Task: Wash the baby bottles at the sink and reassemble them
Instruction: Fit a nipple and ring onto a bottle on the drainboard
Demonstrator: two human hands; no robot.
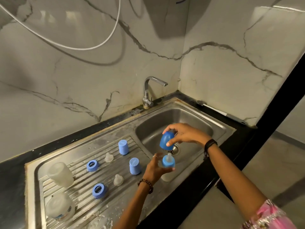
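Nearest the camera, on the ribbed draining board, two clear bottle bodies stand upside down at the left edge: one printed bottle at the front, a plain bottle behind it. Their bases blur into the steel and are hard to outline. Beside them lie two blue screw rings, the near ring and the far ring, each with its opening up. Two clear teats, the near teat and the far teat, stand on the ribs; both are faint against the metal. Two blue caps stand closed end up: the near cap and the far cap.

Over the basin, the left hand grips a bottle in assembly, fingers and thumb curled round its upper part. Its blue ring and teat show; the body below is mostly hidden by the hand and only a pale lower end shows. The wrist carries a bead bracelet. The right hand, just above and apart from that bottle, pinches a blue held cap between thumb and curled fingers, open end tilted down toward the teat. Its wrist bears a dark band, and a pink sleeve is cut off at the frame edge.

Behind, the steel sink shows its drain partly covered by the cap and bottle. The tap stands at the back corner, no water visible. A brush lies along the right ledge, handle end dim. A white cable loops across the marble wall.
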